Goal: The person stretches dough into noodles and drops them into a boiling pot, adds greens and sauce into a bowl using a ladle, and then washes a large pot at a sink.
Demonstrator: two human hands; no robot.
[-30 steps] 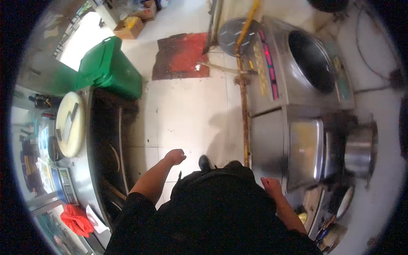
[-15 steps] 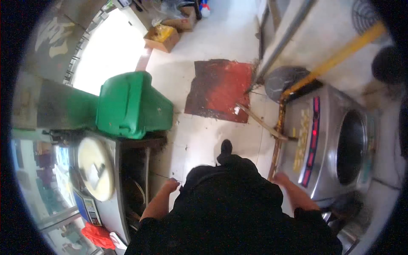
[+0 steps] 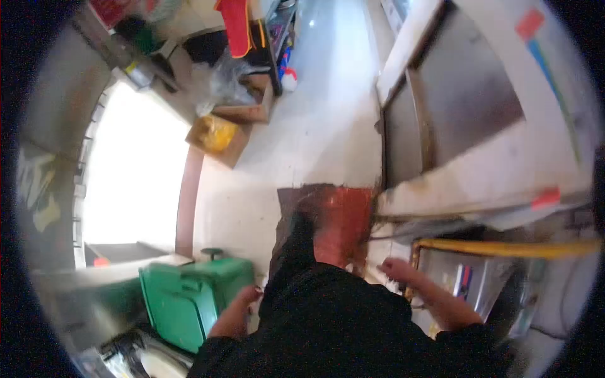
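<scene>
My left hand (image 3: 249, 294) hangs low beside my dark clothing, next to the green wheeled bin (image 3: 170, 305). Its fingers are small and blurred, and no object shows in it. On the other side my right hand (image 3: 397, 271) is held out over the floor with its fingers loosely apart and nothing in them. It is near the metal unit with a yellow bar (image 3: 504, 248), apart from it. One of my legs (image 3: 296, 239) reaches forward onto the dark red mat (image 3: 346, 220).
Ahead runs a pale tiled floor (image 3: 309, 145). On the left stand cardboard boxes, one holding yellow plastic (image 3: 217, 133), beside a bright doorway (image 3: 138, 183). A red cloth (image 3: 236, 28) hangs beyond. A pale-framed structure with dark panels (image 3: 466, 94) lines the right.
The view has moved forward and tilted up. The bin, mat and metal unit are now lower in view, and the round board is mostly out of view. One leg now reaches the mat.
</scene>
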